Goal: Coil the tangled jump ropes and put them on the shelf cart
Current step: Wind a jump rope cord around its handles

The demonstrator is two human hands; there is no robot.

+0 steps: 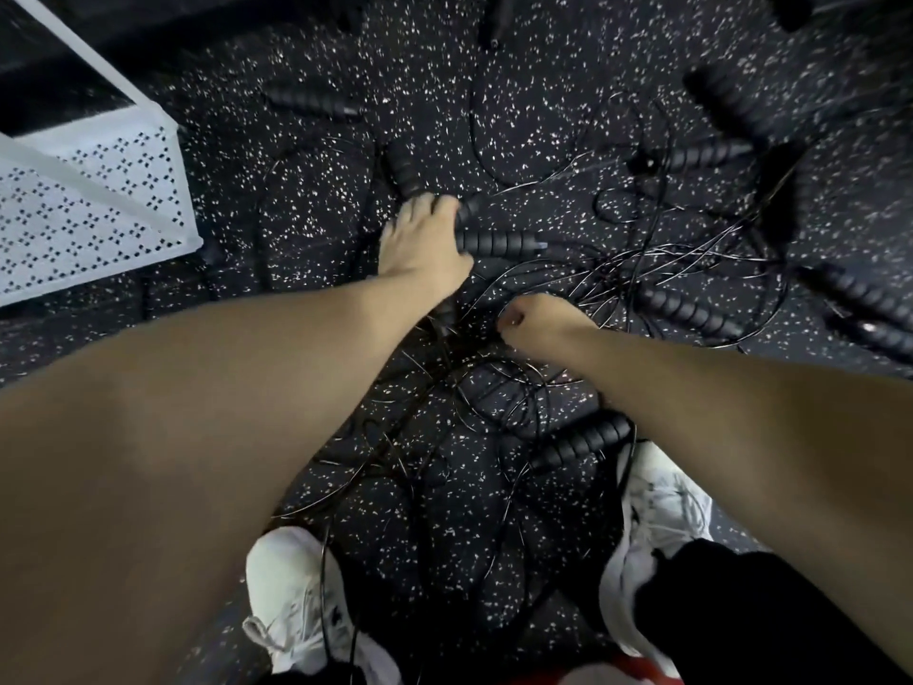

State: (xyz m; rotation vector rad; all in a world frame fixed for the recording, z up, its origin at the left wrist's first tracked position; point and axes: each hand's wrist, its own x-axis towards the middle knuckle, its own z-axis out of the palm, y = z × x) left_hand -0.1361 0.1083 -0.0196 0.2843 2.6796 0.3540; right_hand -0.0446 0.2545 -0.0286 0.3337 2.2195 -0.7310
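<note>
Thin black jump rope cords (499, 388) lie in a tangled heap on the speckled floor, with several ribbed black handles scattered around. My left hand (420, 244) is closed over a bunch of handles (499, 242) at the middle of the heap. My right hand (538, 328) is a closed fist pinching cords just below and to the right of it. The white perforated shelf cart (99, 200) stands at the upper left.
Loose handles lie at the right (686, 313), upper right (706, 153), upper left (306, 102) and near my right shoe (583, 444). My white shoes (291, 595) stand at the bottom, with cords running between and over them.
</note>
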